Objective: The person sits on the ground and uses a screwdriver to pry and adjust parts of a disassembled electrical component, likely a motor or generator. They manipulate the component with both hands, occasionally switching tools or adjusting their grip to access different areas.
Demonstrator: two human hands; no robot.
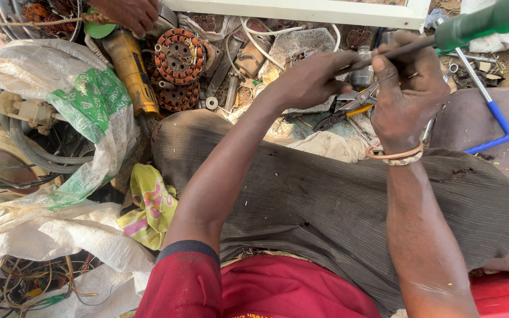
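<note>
Ribbed grey trousers [337, 200] nearest, stretched over knees. Just beyond knees, right hand [407, 97] closed round screwdriver [478, 23] — stiff steel shaft, smooth green handle, light; grip handle. Left hand [310, 79] pinches shaft tip, fingers curled. Pliers [354, 103] beneath. Beyond: copper-wound stator [178, 56], yellow grinder [131, 70], another person's hand [128, 12].

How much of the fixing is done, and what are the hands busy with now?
Already apart: copper-wound motor cores lie loose among the scrap. In hand: the right hand holds a green-handled screwdriver, its shaft meeting the left hand, which pinches a small part too hidden to name. Left: pliers lie on the ground below the hands, and the yellow grinder lies unopened. Another person's hand works nearby.
</note>
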